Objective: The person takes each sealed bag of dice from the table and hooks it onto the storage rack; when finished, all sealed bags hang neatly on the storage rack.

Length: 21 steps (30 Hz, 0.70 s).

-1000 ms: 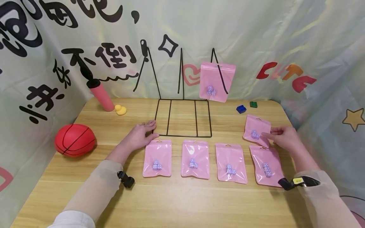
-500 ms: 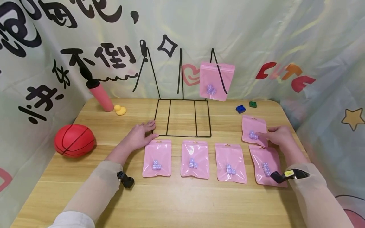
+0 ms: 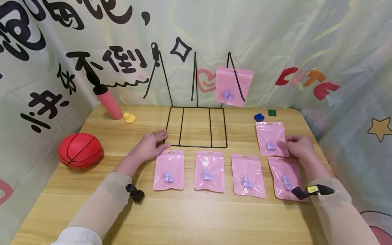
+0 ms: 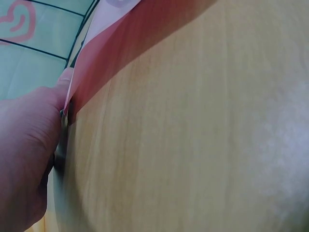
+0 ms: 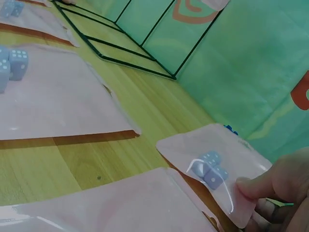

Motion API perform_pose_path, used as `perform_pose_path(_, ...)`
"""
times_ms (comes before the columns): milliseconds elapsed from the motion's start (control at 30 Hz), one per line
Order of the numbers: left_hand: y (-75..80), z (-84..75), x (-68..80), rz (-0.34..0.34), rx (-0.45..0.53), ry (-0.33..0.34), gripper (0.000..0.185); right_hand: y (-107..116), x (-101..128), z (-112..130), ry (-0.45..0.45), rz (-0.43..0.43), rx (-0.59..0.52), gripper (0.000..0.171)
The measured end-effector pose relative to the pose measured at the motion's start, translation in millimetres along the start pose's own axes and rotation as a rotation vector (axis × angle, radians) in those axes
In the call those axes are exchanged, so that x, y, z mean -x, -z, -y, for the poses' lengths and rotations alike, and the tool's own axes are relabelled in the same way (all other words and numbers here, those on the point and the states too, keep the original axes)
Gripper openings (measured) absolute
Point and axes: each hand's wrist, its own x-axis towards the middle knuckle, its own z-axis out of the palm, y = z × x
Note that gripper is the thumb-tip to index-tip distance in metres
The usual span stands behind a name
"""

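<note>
The table (image 3: 190, 217) fills the head view; its near edge is cut off. The wire rack (image 3: 196, 126) stands left of the held bag, its base corner under the left hand (image 3: 150, 146), which rests flat with fingers straight. One bag hangs on the rack (image 3: 233, 86). The right hand (image 3: 298, 146) pinches a pink bag (image 3: 271, 139) by its right edge, thumb on top; the fingers beneath are hidden. Dice (image 5: 208, 170) show through it. Four bags lie nearer the person, the closest (image 3: 286, 177) partly covered by the wrist.

Wooden table (image 3: 190, 217): four pink pouches (image 3: 209, 171) in row, wire rack (image 3: 196, 126), red ball (image 3: 80, 150), rubber duck (image 3: 129, 118).
</note>
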Motion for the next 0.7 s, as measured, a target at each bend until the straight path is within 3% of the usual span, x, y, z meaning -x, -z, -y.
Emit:
perform_pose_path(433, 0.4, -0.3, -0.1, 0.003, 0.007, 0.004, 0.061, 5, 12, -2, 0.094, -0.003, -0.012, 0.066)
perform_pose_path(700, -0.1, 0.0, 0.0, -0.003, 0.001, -0.003, 0.061, 9, 17, -3, 0.163, -0.007, -0.007, 0.058)
